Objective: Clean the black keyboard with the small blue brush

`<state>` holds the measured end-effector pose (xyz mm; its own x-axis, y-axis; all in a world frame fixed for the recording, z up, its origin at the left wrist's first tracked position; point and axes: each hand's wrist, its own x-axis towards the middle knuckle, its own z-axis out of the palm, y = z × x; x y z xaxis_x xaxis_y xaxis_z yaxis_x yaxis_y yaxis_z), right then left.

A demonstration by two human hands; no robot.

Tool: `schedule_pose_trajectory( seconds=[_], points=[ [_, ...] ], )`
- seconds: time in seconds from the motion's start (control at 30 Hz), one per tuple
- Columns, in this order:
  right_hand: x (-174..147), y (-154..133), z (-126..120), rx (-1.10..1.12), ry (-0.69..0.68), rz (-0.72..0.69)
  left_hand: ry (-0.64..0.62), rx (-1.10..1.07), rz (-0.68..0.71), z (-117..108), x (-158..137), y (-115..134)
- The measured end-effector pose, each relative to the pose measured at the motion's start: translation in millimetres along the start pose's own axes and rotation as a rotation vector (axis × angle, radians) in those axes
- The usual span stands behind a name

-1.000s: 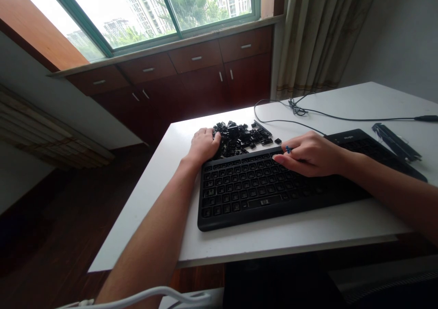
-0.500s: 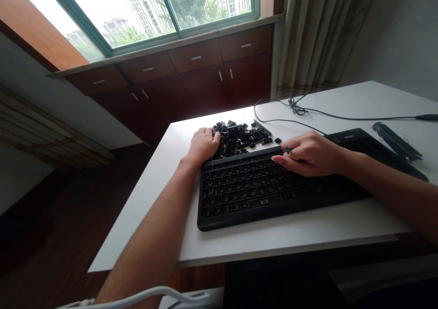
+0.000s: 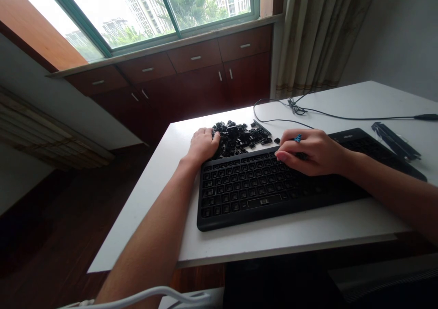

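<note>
A black keyboard [image 3: 239, 181] lies on the white table, its key caps off and rows of bare square sockets showing. My left hand [image 3: 203, 145] rests at the keyboard's upper left corner, beside a heap of loose black keycaps [image 3: 236, 138]. Its fingers are stretched out and curve a little against the heap's left side. Over the upper middle of the keyboard, my right hand [image 3: 308, 151] is closed, thumb and fingers pinched together. A small blue-ended tool [image 3: 297, 138] pokes out between its fingers; most of it is hidden in the hand.
A black cable [image 3: 297, 106] with a tangled bunch runs across the back of the table [image 3: 147, 218]. Long dark strips [image 3: 397, 140] lie at the right, beside the keyboard. A white cord [image 3: 150, 293] crosses below my left forearm.
My right hand has turned and shifted slightly right, and the blue piece now shows higher, above the fingers. My left hand and the keyboard have barely changed.
</note>
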<state>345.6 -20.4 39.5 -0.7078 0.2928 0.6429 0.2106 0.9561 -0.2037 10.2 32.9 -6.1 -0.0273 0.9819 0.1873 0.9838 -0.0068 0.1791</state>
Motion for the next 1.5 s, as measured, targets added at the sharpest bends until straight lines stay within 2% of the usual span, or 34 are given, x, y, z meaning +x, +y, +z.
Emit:
schedule_pose_trajectory(
  seconds=[0.4, 0.63, 0.77, 1.5],
  points=[
    [-0.2, 3.2, 0.8, 0.104, -0.087, 0.085, 0.008, 0.009, 0.004, 0.6, 0.2, 0.0],
    [-0.6, 2.4, 1.2, 0.094, 0.042, 0.066, 0.015, 0.015, -0.001, 1.8, 0.2, -0.4],
    [-1.1, 2.4, 1.7, 0.081, 0.063, 0.073, 0.018, 0.016, -0.001, 2.3, 0.6, -0.9],
    [1.2, 2.7, -0.5, 0.014, -0.054, -0.001, 0.022, 0.009, 0.004, 0.9, 0.2, -0.5]
  ],
)
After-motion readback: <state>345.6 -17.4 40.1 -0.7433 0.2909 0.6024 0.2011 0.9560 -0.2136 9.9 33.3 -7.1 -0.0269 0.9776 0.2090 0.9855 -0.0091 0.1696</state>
